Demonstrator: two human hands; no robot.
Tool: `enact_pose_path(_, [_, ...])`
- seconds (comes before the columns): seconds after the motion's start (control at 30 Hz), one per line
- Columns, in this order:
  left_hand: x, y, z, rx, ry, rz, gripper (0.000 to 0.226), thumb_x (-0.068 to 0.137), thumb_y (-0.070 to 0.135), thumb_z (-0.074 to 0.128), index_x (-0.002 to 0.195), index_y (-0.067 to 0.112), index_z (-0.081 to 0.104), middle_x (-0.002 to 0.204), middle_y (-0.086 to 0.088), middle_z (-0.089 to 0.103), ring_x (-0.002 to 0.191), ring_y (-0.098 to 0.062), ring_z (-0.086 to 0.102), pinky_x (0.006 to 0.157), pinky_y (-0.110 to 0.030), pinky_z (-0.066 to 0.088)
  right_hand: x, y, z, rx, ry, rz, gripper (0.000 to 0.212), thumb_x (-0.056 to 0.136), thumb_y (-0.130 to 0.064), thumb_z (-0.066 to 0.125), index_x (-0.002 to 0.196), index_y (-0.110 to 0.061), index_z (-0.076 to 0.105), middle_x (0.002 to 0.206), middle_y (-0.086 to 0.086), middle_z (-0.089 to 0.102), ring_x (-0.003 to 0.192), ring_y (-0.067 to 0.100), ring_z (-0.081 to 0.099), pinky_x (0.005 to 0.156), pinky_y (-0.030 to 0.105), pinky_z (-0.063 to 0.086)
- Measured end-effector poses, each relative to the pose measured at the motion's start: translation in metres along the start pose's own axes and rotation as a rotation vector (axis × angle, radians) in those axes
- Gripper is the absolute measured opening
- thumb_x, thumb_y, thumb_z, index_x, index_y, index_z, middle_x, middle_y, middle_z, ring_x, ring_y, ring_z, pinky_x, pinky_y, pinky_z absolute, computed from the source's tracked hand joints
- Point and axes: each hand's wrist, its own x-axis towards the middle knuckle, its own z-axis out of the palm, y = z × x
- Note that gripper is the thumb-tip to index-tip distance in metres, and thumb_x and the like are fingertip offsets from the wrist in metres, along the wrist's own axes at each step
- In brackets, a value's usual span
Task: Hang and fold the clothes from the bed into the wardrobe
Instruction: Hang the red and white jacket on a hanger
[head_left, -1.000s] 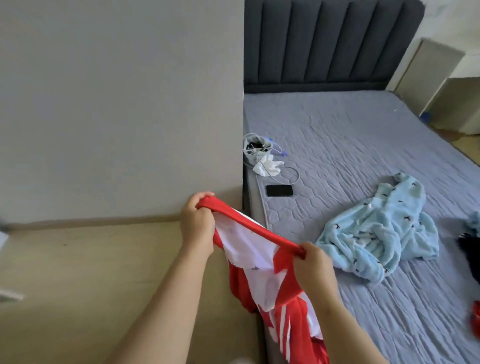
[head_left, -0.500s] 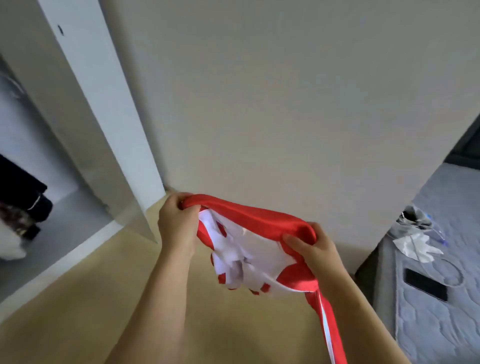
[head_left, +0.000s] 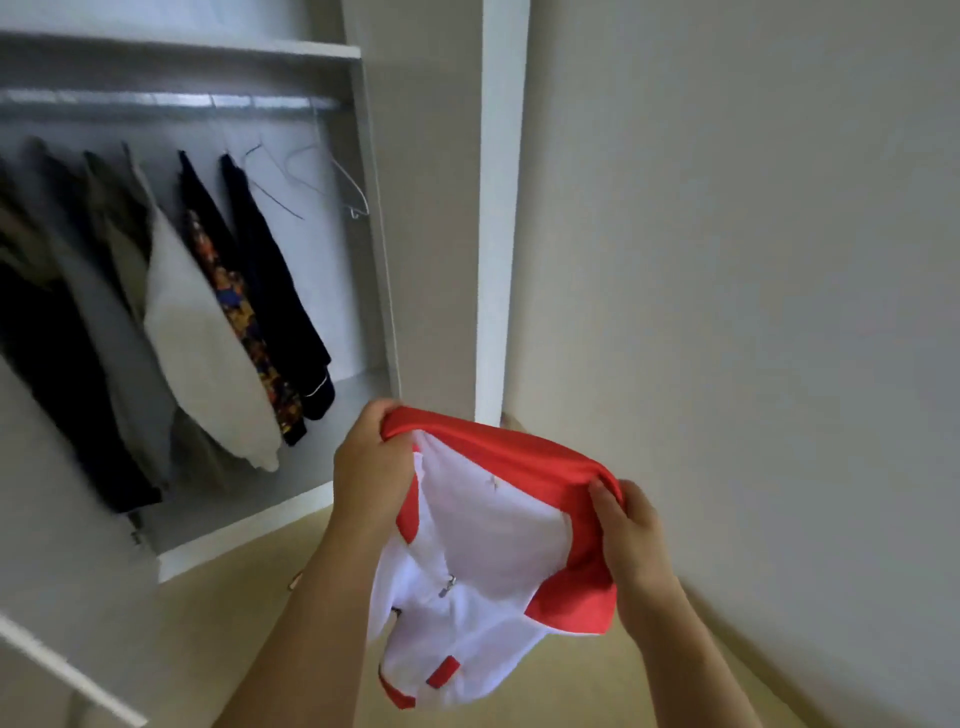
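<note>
**Head view: garment held at wardrobe opening**

1. Task item. The red and white garment (head_left: 488, 561) is in the lower centre of the frame, held in the air above the floor (head_left: 249, 613). It touches neither the floor nor the wardrobe (head_left: 491, 208). A red band forms its top edge and runs from upper left to lower right. White fabric hangs below the band, and a small metal zip pull (head_left: 447, 584) shows on it.

2. Left hand (head_left: 371, 457). It grips the upper-left end of the red band, with the fingers curled round the fabric.

3. Right hand (head_left: 631, 540). It pinches the lower-right end of the red band, with the fingers folded over the edge.

4. Wardrobe. It fills the upper left of the frame and stands open. A metal rail (head_left: 156, 98) runs below a shelf (head_left: 208, 47). On the rail hang, from left to right, several dark and grey pieces (blurred), a white garment (head_left: 202, 332), a patterned garment (head_left: 244, 312) and a dark garment (head_left: 275, 291). Two bare wire hangers (head_left: 332, 176) hang at the right end of the rail, just beside the dark garment.

5. Surroundings. A plain wall (head_left: 753, 260) fills the right half of the frame.
</note>
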Motion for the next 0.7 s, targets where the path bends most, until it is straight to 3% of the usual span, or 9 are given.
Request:
enact_pose_path(0.07, [0.016,-0.013,-0.023,0.01,0.055,-0.063,0.018,0.086,0.009,0.048,0.088,0.026,0.055,0.076,0.011,0.057,0.071,-0.008,0.054,0.06,-0.019,0.04,0.008,-0.008,0.03,-0.104,-0.163,-0.038,0.014,0.08,-0.029,0.069,0.082,-0.024,0.056,0.08,-0.009,0.063,0.075,0.01,0.059,0.066,0.028,0.044])
enact_pose_path(0.13, [0.031,-0.027,-0.042,0.044,0.115,-0.123,0.011,0.085,0.012,0.054,0.088,0.022,0.055,0.079,0.007,0.056,0.072,-0.01,0.052,0.061,-0.026,0.038,0.017,-0.014,0.059,-0.243,-0.285,-0.071,0.022,0.073,-0.018,0.075,0.084,-0.026,0.057,0.081,-0.009,0.065,0.078,0.012,0.062,0.067,0.028,0.047])
enact_pose_path(0.23, [0.047,-0.05,-0.069,0.155,0.154,-0.145,0.014,0.082,0.011,0.061,0.084,0.024,0.055,0.078,0.007,0.055,0.072,-0.011,0.052,0.06,-0.025,0.036,0.032,-0.016,0.103,-0.398,-0.237,-0.149,0.009,0.079,-0.013,0.068,0.084,-0.009,0.061,0.071,0.005,0.064,0.073,0.027,0.06,0.064,0.03,0.043])
enact_pose_path(0.37, [0.079,-0.073,-0.089,0.208,0.14,-0.181,0.017,0.082,0.01,0.06,0.076,0.025,0.056,0.074,0.006,0.058,0.069,-0.008,0.053,0.058,-0.023,0.039,0.064,-0.014,0.158,-0.369,-0.204,-0.209,0.016,0.088,-0.017,0.058,0.072,-0.018,0.057,0.058,-0.005,0.052,0.058,0.011,0.048,0.054,0.017,0.034])
enact_pose_path(0.53, [0.145,-0.091,-0.081,0.071,0.235,-0.351,0.014,0.086,0.004,0.05,0.082,0.018,0.052,0.074,-0.004,0.058,0.066,-0.017,0.055,0.062,-0.029,0.045,0.123,-0.022,0.226,-0.348,-0.302,-0.23,0.031,0.09,-0.013,0.05,0.059,-0.021,0.049,0.054,-0.005,0.05,0.055,0.01,0.046,0.05,0.02,0.032])
enact_pose_path(0.7, [0.232,-0.084,-0.07,0.139,0.368,-0.257,0.015,0.09,0.001,0.046,0.094,0.016,0.047,0.069,0.002,0.051,0.059,-0.009,0.05,0.052,-0.021,0.039,0.198,-0.04,0.291,-0.236,-0.387,-0.228,0.033,0.09,-0.011,0.049,0.062,-0.029,0.049,0.059,-0.007,0.053,0.06,0.015,0.049,0.054,0.022,0.036])
